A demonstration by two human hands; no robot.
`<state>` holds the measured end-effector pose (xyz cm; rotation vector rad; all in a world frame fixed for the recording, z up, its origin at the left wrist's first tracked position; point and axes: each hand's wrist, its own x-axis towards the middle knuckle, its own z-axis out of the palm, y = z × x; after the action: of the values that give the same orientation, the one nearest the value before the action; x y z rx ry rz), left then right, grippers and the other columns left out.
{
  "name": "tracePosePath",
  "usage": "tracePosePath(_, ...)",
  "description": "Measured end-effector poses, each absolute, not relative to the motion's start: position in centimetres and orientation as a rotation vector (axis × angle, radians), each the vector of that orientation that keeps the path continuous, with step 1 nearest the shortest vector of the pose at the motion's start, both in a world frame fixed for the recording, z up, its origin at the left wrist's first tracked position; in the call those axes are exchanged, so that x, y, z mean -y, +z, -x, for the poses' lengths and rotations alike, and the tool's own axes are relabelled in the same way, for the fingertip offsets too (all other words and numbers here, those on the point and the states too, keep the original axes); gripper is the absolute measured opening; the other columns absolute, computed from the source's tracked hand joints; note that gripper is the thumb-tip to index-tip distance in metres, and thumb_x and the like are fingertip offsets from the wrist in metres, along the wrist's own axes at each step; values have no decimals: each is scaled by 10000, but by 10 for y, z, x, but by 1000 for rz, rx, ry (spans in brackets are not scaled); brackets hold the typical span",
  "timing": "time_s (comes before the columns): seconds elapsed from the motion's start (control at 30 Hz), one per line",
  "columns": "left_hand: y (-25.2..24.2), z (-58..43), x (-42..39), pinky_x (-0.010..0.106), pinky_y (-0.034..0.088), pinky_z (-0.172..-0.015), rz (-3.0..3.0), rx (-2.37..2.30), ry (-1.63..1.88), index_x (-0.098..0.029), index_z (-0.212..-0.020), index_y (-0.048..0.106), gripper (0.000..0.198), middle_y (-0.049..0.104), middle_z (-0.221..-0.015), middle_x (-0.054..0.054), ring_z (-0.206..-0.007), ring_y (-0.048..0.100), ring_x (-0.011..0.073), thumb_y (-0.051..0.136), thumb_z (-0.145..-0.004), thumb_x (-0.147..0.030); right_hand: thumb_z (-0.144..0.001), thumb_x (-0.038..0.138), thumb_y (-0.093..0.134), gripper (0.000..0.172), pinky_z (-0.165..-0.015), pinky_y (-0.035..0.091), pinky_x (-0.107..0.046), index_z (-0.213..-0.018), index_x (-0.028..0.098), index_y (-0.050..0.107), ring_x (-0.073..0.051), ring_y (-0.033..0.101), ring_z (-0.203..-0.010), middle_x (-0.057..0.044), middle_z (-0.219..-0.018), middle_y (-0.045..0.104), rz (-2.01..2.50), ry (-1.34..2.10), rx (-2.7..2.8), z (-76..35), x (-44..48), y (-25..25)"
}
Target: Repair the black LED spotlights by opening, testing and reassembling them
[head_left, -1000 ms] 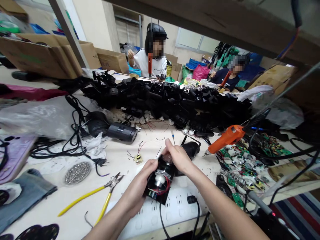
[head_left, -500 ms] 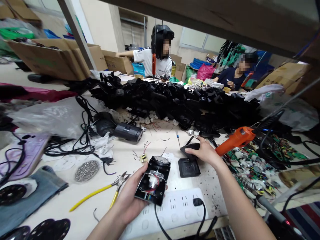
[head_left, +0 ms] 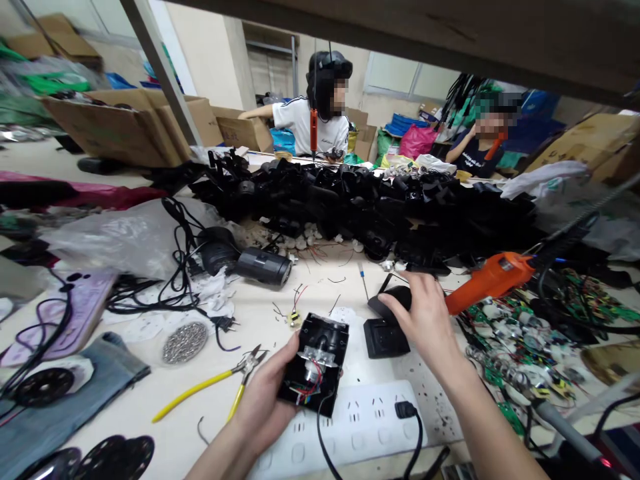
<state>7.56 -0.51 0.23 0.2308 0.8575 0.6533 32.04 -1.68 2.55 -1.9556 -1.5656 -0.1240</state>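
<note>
My left hand is closed around an open black plastic housing. Inside it sit a small motor-like part and thin red and blue wires, and a black cord runs from its lower end. To the right, my right hand has its thumb and fingers apart beside a rounded black plastic part. Whether the thumb still touches that part I cannot tell. Just below lies a square black piece. A small yellow electrical component with wires rests behind the housing.
Yellow-handled cutters, a dish of screws and a white power strip surround my hands. An orange electric screwdriver hangs at right, above loose circuit boards. Black parts are heaped behind; two people sit beyond.
My right hand has opened and lifted slightly off the rounded black part. The housing in my left hand has tilted, and its inside looks different. The view has shifted a little.
</note>
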Motion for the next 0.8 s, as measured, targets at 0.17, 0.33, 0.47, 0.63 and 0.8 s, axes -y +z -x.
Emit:
tracePosePath(0.17, -12, -66, 9, 384, 509, -881, -408, -727, 713, -256, -1418, 438, 841, 705, -1166, 100, -1030, 669, 317, 814, -669, -322, -918, 234, 519, 191, -550, 452, -257, -743, 223, 596, -153, 589, -615, -12, -694, 614, 1634, 360, 1768, -278, 59, 52)
tracePosePath(0.33, -8, -67, 13, 384, 476, -944, -524, -735, 770, -255, -1383, 488, 866, 681, -1203, 105, -1103, 625, 347, 849, -607, -393, -916, 146, 492, 138, -598, 480, -261, -863, 223, 593, -161, 629, -678, -27, -753, 631, 1483, 346, 1832, -249, 88, 50)
tracePosePath(0.47, -7, -71, 16, 388, 416, -1027, -588, -713, 828, -247, -1335, 537, 828, 648, -1255, 101, -1215, 540, 368, 856, -587, -400, -924, 119, 471, 177, -685, 524, -283, -991, 227, 594, -185, 650, -754, -55, -824, 660, 1482, 262, 1792, -237, 100, 33)
tracePosePath(0.63, -10, -74, 19, 338, 325, -1101, -714, -729, 927, -242, -1259, 600, 764, 592, -1340, 68, -1337, 403, 351, 866, -562, -404, -892, 85, 492, 296, -757, 551, -298, -1142, 206, 593, -201, 679, -826, -72, -920, 708, 1441, 87, 1917, -235, 105, 13)
tracePosePath(0.8, -8, -73, 21, 380, 341, -1074, -824, -686, 937, -227, -1254, 596, 783, 583, -1339, 89, -1329, 393, 375, 856, -552, -457, -901, 74, 468, 258, -769, 552, -289, -1089, 168, 618, -186, 675, -829, -68, -898, 705, 1426, -20, 1911, -234, 103, 5)
